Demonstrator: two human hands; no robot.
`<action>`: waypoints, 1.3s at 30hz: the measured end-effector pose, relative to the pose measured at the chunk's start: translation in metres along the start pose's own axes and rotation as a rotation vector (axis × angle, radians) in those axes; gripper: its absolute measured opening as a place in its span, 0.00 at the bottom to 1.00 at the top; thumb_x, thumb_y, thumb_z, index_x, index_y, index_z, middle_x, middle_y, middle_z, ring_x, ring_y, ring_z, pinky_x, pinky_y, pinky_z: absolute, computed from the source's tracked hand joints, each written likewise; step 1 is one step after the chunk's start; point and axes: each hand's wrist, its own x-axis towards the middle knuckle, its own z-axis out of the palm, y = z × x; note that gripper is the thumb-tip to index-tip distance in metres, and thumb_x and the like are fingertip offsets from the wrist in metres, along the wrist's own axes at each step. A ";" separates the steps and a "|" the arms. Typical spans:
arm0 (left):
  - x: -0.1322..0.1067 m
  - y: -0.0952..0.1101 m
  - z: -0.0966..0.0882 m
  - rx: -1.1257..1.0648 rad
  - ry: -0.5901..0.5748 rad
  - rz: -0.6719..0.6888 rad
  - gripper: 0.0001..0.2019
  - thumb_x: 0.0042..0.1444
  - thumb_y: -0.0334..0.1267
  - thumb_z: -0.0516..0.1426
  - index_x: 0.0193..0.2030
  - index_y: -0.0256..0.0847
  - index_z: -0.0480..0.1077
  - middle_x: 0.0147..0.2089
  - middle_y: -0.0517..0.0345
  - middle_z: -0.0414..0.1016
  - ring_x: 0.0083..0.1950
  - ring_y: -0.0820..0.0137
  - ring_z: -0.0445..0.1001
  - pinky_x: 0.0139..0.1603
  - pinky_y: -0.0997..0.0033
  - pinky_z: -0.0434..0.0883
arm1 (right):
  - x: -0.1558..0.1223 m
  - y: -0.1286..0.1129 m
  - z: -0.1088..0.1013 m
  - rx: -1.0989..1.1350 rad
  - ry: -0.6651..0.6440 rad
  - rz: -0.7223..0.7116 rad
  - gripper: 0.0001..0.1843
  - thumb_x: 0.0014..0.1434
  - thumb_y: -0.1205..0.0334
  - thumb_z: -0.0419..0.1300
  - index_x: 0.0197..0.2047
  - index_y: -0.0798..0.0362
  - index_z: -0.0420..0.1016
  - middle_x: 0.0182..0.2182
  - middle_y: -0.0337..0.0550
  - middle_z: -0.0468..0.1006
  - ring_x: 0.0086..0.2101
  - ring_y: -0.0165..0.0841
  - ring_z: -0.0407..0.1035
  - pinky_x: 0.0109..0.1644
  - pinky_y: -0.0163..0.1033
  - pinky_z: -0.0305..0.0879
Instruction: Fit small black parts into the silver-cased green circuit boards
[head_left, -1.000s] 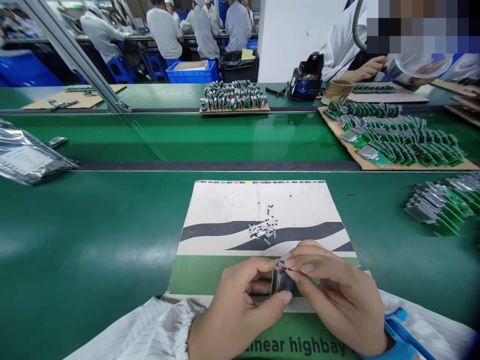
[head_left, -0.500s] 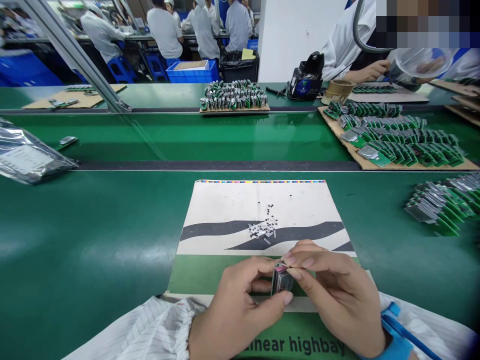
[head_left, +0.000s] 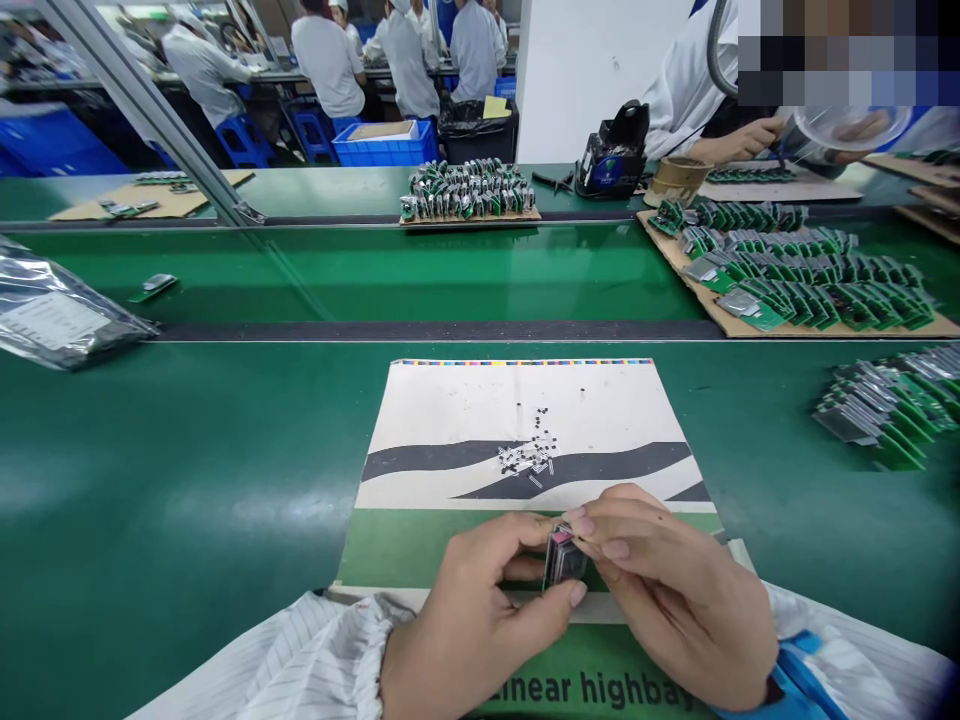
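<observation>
My left hand [head_left: 484, 610] grips a small circuit board [head_left: 566, 560] upright between thumb and fingers, above the printed sheet [head_left: 442, 550]. The board carries a dark, shiny block and shows a pink patch at its top edge. My right hand [head_left: 667, 580] is closed, its thumb and fingertips pressed together at the board's top right corner. What these fingertips hold, if anything, is hidden. Beyond the hands, a pile of tiny black-and-white parts [head_left: 529, 458] is scattered over the sheet.
Rows of green boards [head_left: 885, 410] stand at the right, with more on a cardboard tray [head_left: 720, 315] behind them. A silver bag [head_left: 60, 310] lies at the left. One loose board [head_left: 155, 287] lies on the green belt [head_left: 360, 270]. Across the belt, a co-worker's hand [head_left: 739, 140] is visible.
My right hand has shifted slightly right, its fingers still at the board's top. The left hand keeps its grip. On the belt, the loose board has moved right, away from the silver bag.
</observation>
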 end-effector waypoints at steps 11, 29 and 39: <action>0.000 0.000 0.000 0.014 0.001 0.027 0.10 0.54 0.31 0.60 0.44 0.41 0.73 0.45 0.55 0.79 0.43 0.68 0.79 0.43 0.74 0.79 | -0.002 -0.001 0.005 0.134 0.054 0.100 0.25 0.53 0.85 0.55 0.48 0.49 0.68 0.36 0.44 0.79 0.38 0.36 0.76 0.41 0.45 0.74; 0.002 -0.002 -0.001 0.062 -0.004 0.020 0.11 0.54 0.31 0.60 0.45 0.40 0.72 0.45 0.54 0.78 0.44 0.68 0.79 0.43 0.73 0.79 | -0.009 -0.004 0.013 0.261 0.105 0.303 0.18 0.58 0.79 0.56 0.45 0.47 0.68 0.36 0.43 0.76 0.41 0.36 0.73 0.40 0.43 0.75; 0.003 -0.003 -0.002 0.071 0.024 0.081 0.11 0.53 0.30 0.60 0.45 0.40 0.73 0.43 0.54 0.79 0.43 0.68 0.79 0.42 0.74 0.79 | -0.012 -0.003 0.010 0.331 0.104 0.337 0.21 0.58 0.78 0.56 0.51 0.46 0.65 0.41 0.45 0.75 0.45 0.37 0.71 0.44 0.43 0.76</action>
